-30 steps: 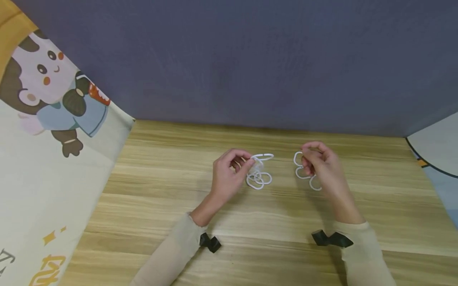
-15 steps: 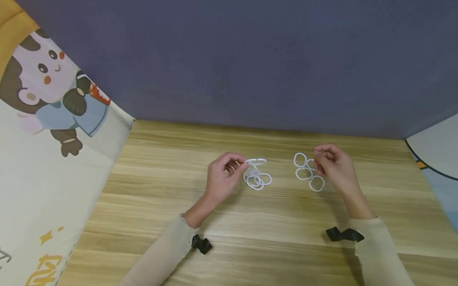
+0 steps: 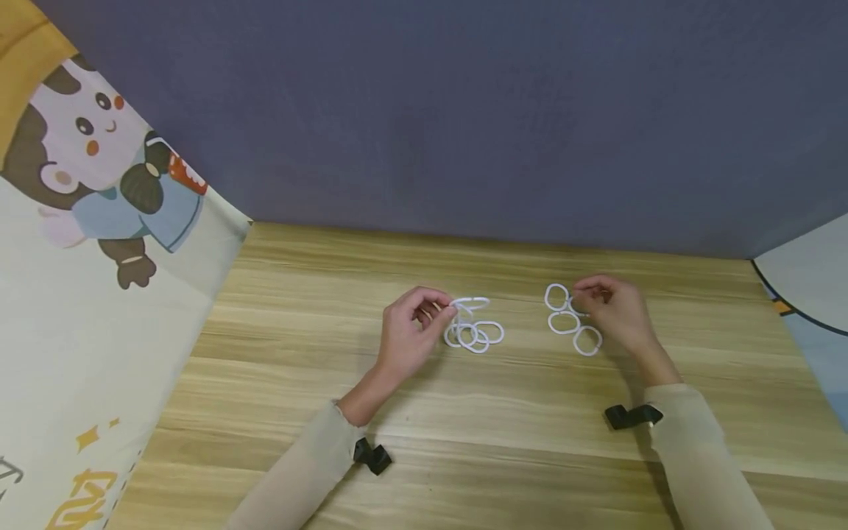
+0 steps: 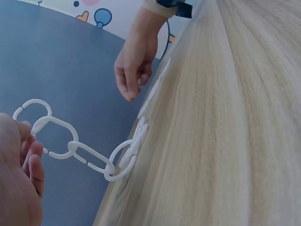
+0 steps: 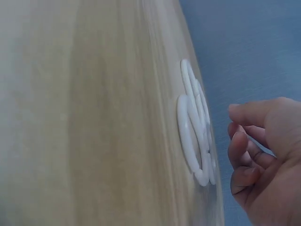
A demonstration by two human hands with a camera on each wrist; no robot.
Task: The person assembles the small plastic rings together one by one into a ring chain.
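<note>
In the head view my left hand [image 3: 409, 333] pinches a chain of white plastic links [image 4: 73, 146] between thumb and fingertips. Its upper links hang in the air, and the lower ones lie bunched on the wooden table. To the right, several white rings [image 5: 185, 134] lie flat, close against one another; whether they are joined is hard to tell. Over these rings hovers my right hand [image 3: 616, 313], its fingers loosely bent and thumb apart from them. Nothing shows between those fingers in the right wrist view. One ring is partly hidden by this hand in the head view.
The wood-grain table [image 3: 430, 442] ends at a dark blue-grey panel [image 3: 424, 118] behind the hands. A cartoon-printed panel [image 3: 40, 309] borders the left side. Black wrist mounts [image 3: 374, 456] sit on both sleeves.
My right hand moved right, off the rings, then slightly back toward them. My left hand shifted left and a little nearer, drawing the held end of the chain along.
</note>
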